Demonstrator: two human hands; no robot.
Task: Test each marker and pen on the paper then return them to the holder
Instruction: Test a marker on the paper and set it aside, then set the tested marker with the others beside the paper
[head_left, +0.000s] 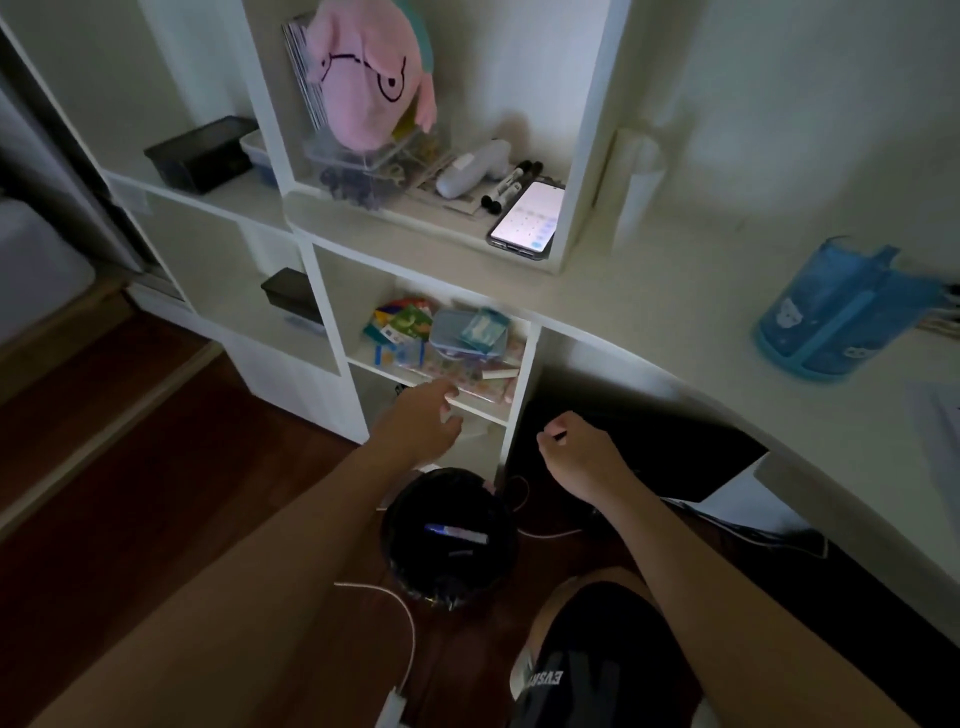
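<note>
Card boxes (402, 325) and a blue pouch (467, 332) cram the low cubby (522, 358) at 12 o'clock from the left hand (421, 415); only its front lip is bare. A black bin (447, 582) blocks the floor at 6 o'clock. From the right hand (576, 452), gripping a pen (559, 435), bare desktop (649, 291) lies open at 2 o'clock, up to the blue holder (826, 322)

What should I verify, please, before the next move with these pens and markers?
1. Right hand grips a thin dark pen: ok.
2. Left hand free, fingers at the lower shelf edge: ok.
3. Blue holder stands on the desk: ok.
4. Paper ready: cannot tell, only an edge shows.
5. Marker lying in the black bin, not in holder: not ok.
6. Two markers on the upper shelf beside the phone: not ok.
</note>
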